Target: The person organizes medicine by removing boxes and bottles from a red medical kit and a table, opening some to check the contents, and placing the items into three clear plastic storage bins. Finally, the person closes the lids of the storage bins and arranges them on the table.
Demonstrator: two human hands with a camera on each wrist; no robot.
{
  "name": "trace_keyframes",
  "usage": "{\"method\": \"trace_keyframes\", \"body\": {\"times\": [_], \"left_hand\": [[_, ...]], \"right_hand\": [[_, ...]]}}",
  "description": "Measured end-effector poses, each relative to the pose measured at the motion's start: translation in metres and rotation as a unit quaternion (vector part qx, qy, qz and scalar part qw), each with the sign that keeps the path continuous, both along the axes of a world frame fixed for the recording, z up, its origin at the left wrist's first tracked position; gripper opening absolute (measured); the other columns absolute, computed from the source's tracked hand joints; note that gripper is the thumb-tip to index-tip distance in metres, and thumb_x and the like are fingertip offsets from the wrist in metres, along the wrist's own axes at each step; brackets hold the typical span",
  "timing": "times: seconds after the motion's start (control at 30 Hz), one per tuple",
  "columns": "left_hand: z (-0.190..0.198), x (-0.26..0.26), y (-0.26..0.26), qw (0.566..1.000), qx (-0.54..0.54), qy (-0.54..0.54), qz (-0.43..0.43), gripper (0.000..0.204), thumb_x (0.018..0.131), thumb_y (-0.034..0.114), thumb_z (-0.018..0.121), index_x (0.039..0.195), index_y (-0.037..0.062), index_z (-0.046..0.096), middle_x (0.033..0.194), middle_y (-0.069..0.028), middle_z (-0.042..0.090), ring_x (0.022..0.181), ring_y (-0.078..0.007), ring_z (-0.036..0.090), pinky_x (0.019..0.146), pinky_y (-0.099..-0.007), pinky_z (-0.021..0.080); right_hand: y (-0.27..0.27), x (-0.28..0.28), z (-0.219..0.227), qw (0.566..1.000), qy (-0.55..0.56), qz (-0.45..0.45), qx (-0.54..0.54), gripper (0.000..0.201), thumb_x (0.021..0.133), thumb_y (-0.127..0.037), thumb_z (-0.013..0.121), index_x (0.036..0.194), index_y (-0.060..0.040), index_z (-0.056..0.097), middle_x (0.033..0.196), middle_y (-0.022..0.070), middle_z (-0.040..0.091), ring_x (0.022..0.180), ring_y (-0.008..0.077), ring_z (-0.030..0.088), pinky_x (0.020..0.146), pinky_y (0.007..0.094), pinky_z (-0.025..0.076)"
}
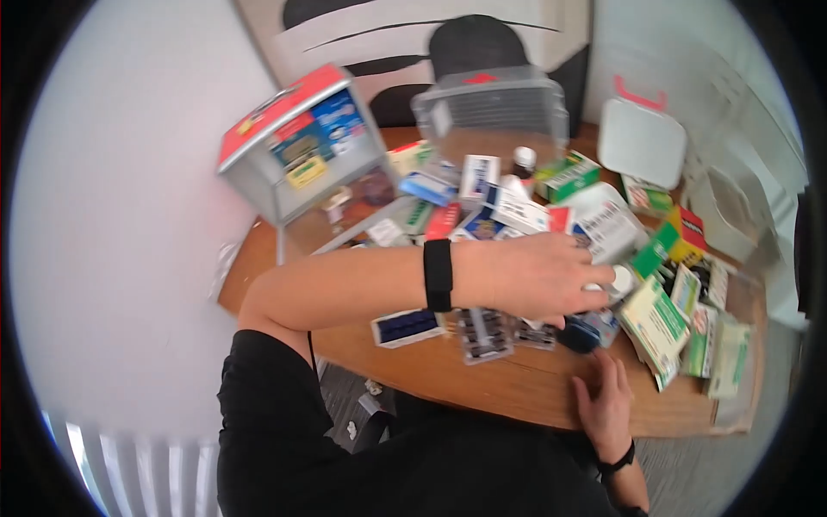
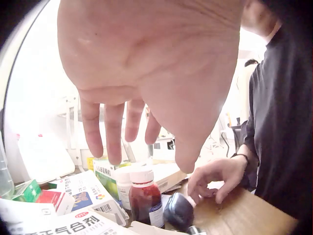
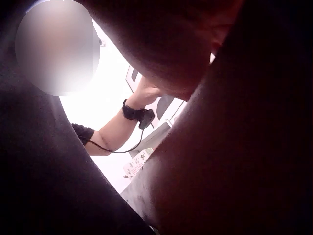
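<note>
My left hand (image 1: 551,276) reaches across the table from the left, above the medicine packs. In the left wrist view its fingers hang down fairly straight with nothing between them. Below them stand a dark red bottle with a white cap (image 2: 146,200) and a white bottle (image 2: 123,188). Close by lies a dark blue rounded object (image 2: 178,210), seen near the left thumb in the head view. My right hand (image 1: 607,401) rests at the table's front edge with loosely bent fingers, holding nothing. The right wrist view is mostly dark.
A silver-and-red medicine case (image 1: 293,155) stands open at the back left. Behind the pile is a clear plastic bin (image 1: 491,108). Blister packs (image 1: 484,334) lie near the front edge, and upright boxes (image 1: 730,358) crowd the right. A white lidded container (image 1: 642,142) stands at the back.
</note>
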State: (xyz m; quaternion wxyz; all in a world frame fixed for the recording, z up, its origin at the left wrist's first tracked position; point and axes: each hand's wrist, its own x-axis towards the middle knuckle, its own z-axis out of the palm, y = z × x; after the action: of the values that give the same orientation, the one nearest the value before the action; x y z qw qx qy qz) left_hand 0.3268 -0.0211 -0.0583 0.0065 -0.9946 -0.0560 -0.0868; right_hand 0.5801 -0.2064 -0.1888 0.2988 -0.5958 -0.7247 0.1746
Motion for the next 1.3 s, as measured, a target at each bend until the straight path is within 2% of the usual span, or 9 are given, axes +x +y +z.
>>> {"method": "trace_keyframes", "body": {"times": [0.23, 0.3, 0.43, 0.57, 0.6, 0.63, 0.87, 1.0, 1.3], "left_hand": [[0.021, -0.171, -0.027, 0.962, -0.050, -0.122, 0.240, 0.032, 0.094, 0.030, 0.083, 0.116, 0.0082, 0.075, 0.115, -0.0099, 0.075, 0.106, -0.0305, 0.074, 0.090, -0.0436, 0.060], [0.020, -0.237, -0.016, 0.914, -0.009, -0.102, 0.393, 0.032, 0.093, 0.025, 0.084, 0.117, 0.0048, 0.076, 0.113, -0.0131, 0.076, 0.104, -0.0343, 0.074, 0.089, -0.0454, 0.061], [-0.009, -0.376, 0.038, 0.787, 0.050, -0.081, 0.610, 0.038, 0.086, 0.014, 0.085, 0.119, 0.0004, 0.073, 0.123, -0.0194, 0.074, 0.113, -0.0429, 0.072, 0.096, -0.0501, 0.060], [-0.040, -0.449, 0.094, 0.714, 0.042, -0.006, 0.699, 0.052, 0.081, 0.013, 0.090, 0.125, -0.0026, 0.068, 0.135, -0.0240, 0.069, 0.121, -0.0426, 0.070, 0.104, -0.0497, 0.059], [-0.048, -0.462, 0.109, 0.686, 0.021, 0.022, 0.727, 0.057, 0.079, 0.013, 0.091, 0.128, -0.0033, 0.066, 0.138, -0.0252, 0.068, 0.124, -0.0421, 0.070, 0.106, -0.0489, 0.059], [-0.051, -0.468, 0.121, 0.676, 0.012, 0.021, 0.737, 0.067, 0.077, 0.017, 0.094, 0.134, -0.0030, 0.063, 0.141, -0.0266, 0.066, 0.130, -0.0405, 0.068, 0.109, -0.0469, 0.058], [-0.067, -0.480, 0.148, 0.643, -0.027, 0.073, 0.762, 0.055, 0.077, 0.021, 0.094, 0.122, -0.0027, 0.073, 0.131, -0.0249, 0.075, 0.123, -0.0408, 0.072, 0.105, -0.0472, 0.060], [-0.073, -0.482, 0.139, 0.658, -0.027, -0.022, 0.753, 0.047, 0.080, 0.023, 0.092, 0.116, -0.0017, 0.075, 0.116, -0.0265, 0.078, 0.112, -0.0440, 0.074, 0.100, -0.0502, 0.061], [-0.003, -0.414, 0.014, 0.699, -0.060, -0.185, 0.689, 0.042, 0.084, 0.028, 0.090, 0.109, -0.0017, 0.073, 0.098, -0.0254, 0.077, 0.092, -0.0418, 0.075, 0.085, -0.0478, 0.060]], "right_hand": [[-0.018, 0.005, -0.034, 0.999, -0.011, -0.037, 0.032, 0.028, 0.091, -0.005, 0.084, 0.110, -0.0026, 0.063, 0.091, 0.0142, 0.062, 0.077, 0.0322, 0.063, 0.069, 0.0443, 0.051], [-0.025, 0.004, -0.040, 0.996, -0.057, -0.045, 0.058, 0.022, 0.092, -0.005, 0.082, 0.095, -0.0038, 0.060, 0.083, 0.0122, 0.059, 0.075, 0.0324, 0.062, 0.071, 0.0456, 0.047], [-0.036, 0.004, -0.050, 0.991, -0.090, -0.026, 0.098, 0.022, 0.092, -0.005, 0.081, 0.092, -0.0040, 0.059, 0.081, 0.0118, 0.056, 0.073, 0.0321, 0.059, 0.069, 0.0468, 0.043], [-0.033, 0.000, -0.046, 0.997, -0.023, -0.056, 0.048, 0.019, 0.093, -0.003, 0.079, 0.093, -0.0031, 0.061, 0.082, 0.0118, 0.055, 0.072, 0.0307, 0.056, 0.065, 0.0444, 0.041], [-0.031, -0.005, -0.028, 0.993, -0.074, -0.028, 0.092, 0.015, 0.095, -0.008, 0.083, 0.098, -0.0037, 0.069, 0.085, 0.0129, 0.063, 0.072, 0.0324, 0.063, 0.066, 0.0437, 0.048], [-0.027, -0.009, -0.017, 0.983, -0.125, -0.001, 0.134, 0.014, 0.096, -0.013, 0.086, 0.102, -0.0043, 0.077, 0.089, 0.0140, 0.072, 0.073, 0.0341, 0.069, 0.067, 0.0430, 0.055], [-0.019, -0.023, -0.016, 0.981, -0.092, -0.003, 0.173, 0.014, 0.096, -0.012, 0.086, 0.105, -0.0052, 0.077, 0.084, 0.0109, 0.069, 0.067, 0.0279, 0.064, 0.064, 0.0404, 0.050], [-0.019, -0.020, -0.014, 0.983, -0.096, 0.002, 0.154, 0.014, 0.096, -0.010, 0.086, 0.107, -0.0050, 0.078, 0.084, 0.0116, 0.069, 0.066, 0.0256, 0.063, 0.062, 0.0391, 0.050], [-0.017, -0.023, -0.017, 0.988, -0.063, 0.017, 0.140, 0.014, 0.098, -0.006, 0.082, 0.112, -0.0048, 0.079, 0.087, 0.0104, 0.071, 0.064, 0.0224, 0.062, 0.061, 0.0367, 0.051]]}}
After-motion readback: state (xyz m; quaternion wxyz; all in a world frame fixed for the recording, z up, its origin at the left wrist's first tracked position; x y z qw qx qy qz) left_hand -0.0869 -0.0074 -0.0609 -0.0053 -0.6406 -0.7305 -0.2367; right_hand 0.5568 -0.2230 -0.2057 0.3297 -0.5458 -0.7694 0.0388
